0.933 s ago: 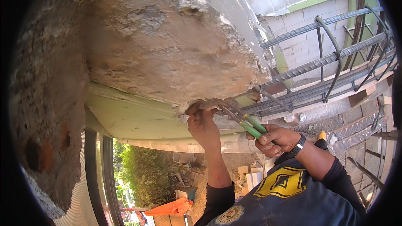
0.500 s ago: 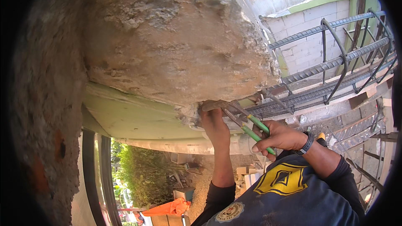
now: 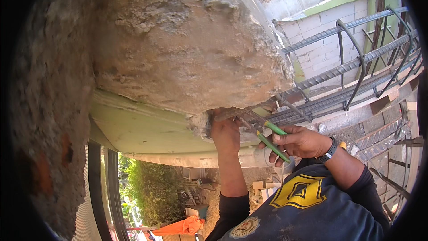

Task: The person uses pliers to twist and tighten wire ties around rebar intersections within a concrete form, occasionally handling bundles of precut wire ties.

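Observation:
My right hand (image 3: 303,142) holds long green-handled pincers (image 3: 271,144), its thumb by the upper handle and its fingers around the lower one. The handles stand apart. The pincers' metal jaws reach up and left to the bars under the lower edge of a rough concrete block (image 3: 191,49). Beside the jaws, my left hand (image 3: 226,136) is raised into the broken gap beneath the block. Its fingers curl up by a bar end, and their tips are hidden; what they pinch I cannot make out.
A rebar cage (image 3: 356,62) with bent stirrups runs from the block to the right. A green-painted beam (image 3: 147,120) lies below the block at left. Lower down are a bush (image 3: 154,187), an orange cloth (image 3: 180,226) and stacked pale pieces (image 3: 265,187). Timber framing stands at far right.
My right hand's fingers have loosened and shifted on the pincers' handles, the thumb now nearer the upper one. My left hand stays in the gap. The whole view has shifted slightly.

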Action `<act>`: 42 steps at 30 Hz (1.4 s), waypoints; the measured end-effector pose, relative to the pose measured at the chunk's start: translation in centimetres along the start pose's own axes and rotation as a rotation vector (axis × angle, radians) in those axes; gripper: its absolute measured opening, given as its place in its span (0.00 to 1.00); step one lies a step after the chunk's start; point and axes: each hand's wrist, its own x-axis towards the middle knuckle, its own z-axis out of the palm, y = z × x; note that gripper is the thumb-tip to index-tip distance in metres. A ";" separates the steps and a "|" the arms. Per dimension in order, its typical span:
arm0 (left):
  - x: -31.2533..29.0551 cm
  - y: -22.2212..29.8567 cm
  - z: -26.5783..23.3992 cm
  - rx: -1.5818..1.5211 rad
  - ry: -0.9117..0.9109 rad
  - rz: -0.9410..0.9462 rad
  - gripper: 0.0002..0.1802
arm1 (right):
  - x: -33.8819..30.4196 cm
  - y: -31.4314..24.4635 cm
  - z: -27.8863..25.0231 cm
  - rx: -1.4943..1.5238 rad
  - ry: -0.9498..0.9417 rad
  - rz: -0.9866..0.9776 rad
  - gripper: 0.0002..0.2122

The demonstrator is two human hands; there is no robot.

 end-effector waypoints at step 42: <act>-6.6 1.1 12.0 1.587 -0.010 0.699 0.42 | 1.5 3.5 -3.6 -0.113 0.192 -0.103 0.23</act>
